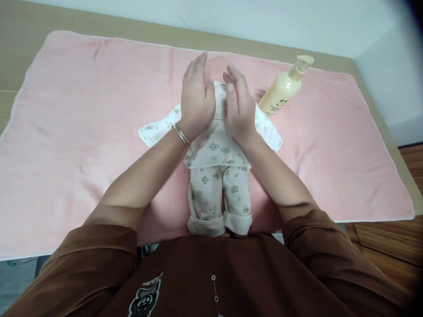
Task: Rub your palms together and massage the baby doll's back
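A baby doll (218, 145) in a white top and trousers printed with small green animals lies face up, feet toward me. Its head (220, 65) shows only in part between my hands, and its sleeves spread out to both sides. My left hand (198, 97), with a bangle (181, 135) at the wrist, is on edge over the doll's upper body, fingers stretched and thumb apart. Opposite it, my right hand (241, 105) has its fingers slightly bent and its thumb raised. The palms face each other with a gap between them; whether they touch the doll cannot be made out.
A pale yellow pump bottle (280, 92) lies or leans at a slant beyond the doll's right-hand sleeve in view. Beneath everything, a pink blanket (99, 110) covers most of the wooden table (20, 22). A white wall (264, 22) rises behind the table.
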The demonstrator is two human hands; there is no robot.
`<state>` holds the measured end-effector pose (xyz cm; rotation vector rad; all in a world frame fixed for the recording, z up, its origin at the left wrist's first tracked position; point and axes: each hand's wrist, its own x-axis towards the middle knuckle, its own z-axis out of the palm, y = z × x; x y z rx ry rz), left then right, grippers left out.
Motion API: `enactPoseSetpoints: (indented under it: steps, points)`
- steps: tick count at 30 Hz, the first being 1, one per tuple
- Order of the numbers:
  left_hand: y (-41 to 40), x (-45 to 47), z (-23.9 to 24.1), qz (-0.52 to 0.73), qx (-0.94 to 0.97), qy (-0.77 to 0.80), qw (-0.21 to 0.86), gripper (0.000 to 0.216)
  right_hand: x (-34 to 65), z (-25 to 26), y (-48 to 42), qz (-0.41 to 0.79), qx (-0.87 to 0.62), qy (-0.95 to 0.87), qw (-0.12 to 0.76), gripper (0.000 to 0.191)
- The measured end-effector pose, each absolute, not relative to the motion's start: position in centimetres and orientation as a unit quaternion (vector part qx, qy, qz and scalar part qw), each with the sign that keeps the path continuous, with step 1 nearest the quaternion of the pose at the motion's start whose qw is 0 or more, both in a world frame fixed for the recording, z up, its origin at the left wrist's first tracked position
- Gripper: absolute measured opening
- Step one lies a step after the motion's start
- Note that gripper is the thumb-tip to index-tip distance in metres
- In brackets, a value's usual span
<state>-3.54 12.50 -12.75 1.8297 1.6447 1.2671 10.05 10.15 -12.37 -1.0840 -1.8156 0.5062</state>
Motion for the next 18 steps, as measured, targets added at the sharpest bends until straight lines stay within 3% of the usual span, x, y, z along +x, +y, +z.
enactPoseSetpoints:
  steps: [5, 13, 18]
  points:
    - [13.9, -4.1, -16.2, 0.45, 0.655, 0.587, 0.153, 0.018, 10.9, -15.4, 13.8, 0.174, -0.439, -0.811, 0.345, 0.062]
    - [11.1, -2.8, -16.5, 0.416, 0.681, 0.595, 0.096, 0.051, 13.8, -16.0, 13.5, 0.207, -0.367, -0.794, 0.438, 0.036]
    - [10.5, -3.2, -16.5, 0.419, 0.699, 0.571, 0.1, 0.032, 14.0, -15.4, 13.0, 0.173, -0.461, -0.771, 0.405, 0.043]
